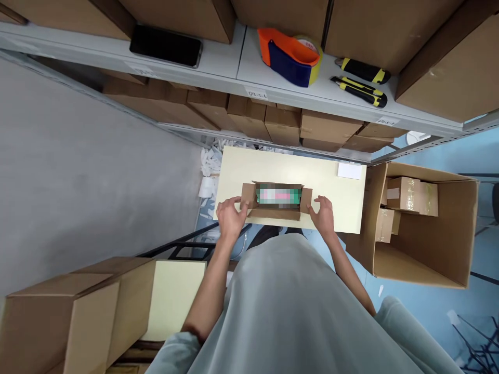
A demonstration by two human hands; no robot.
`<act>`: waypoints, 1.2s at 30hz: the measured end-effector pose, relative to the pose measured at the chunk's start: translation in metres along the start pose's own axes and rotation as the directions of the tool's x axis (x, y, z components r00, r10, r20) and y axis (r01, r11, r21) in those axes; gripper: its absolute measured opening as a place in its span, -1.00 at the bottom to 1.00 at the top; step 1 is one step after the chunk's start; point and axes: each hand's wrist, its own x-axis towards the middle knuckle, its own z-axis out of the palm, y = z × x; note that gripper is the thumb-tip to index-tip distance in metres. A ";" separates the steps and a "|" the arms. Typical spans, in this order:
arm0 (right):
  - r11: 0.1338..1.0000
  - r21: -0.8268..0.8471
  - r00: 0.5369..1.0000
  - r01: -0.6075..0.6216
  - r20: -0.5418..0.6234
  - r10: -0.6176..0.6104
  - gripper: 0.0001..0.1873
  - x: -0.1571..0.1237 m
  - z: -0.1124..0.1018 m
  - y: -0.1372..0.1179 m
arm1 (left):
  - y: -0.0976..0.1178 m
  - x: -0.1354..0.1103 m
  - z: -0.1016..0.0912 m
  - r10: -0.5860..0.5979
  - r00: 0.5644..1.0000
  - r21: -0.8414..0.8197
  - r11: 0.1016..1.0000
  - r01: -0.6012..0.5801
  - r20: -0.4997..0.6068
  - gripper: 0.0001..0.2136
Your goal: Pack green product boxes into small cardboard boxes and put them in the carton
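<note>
A small cardboard box lies on the pale yellow tabletop with its top flaps spread. Inside it is an item in green, white and pink, blurred so that I cannot tell its kind. My left hand is at the box's left end flap, the thumb touching it and the fingers apart from the thumb. At the right end flap, the thumb of my right hand meets the edge, while the other fingers stand away from it. Neither hand is wrapped around anything.
A large open carton with several small taped boxes stands right of the table. A white label or card lies at the table's back right. The shelf above bears a phone, a tape dispenser and two box cutters. More cartons stand lower left.
</note>
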 end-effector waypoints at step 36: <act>0.617 0.231 0.420 0.752 0.554 -0.719 -0.86 -0.239 0.302 -0.294 | -0.337 -0.449 -0.087 -0.802 0.476 -0.581 0.592 0.559 -0.361 -0.82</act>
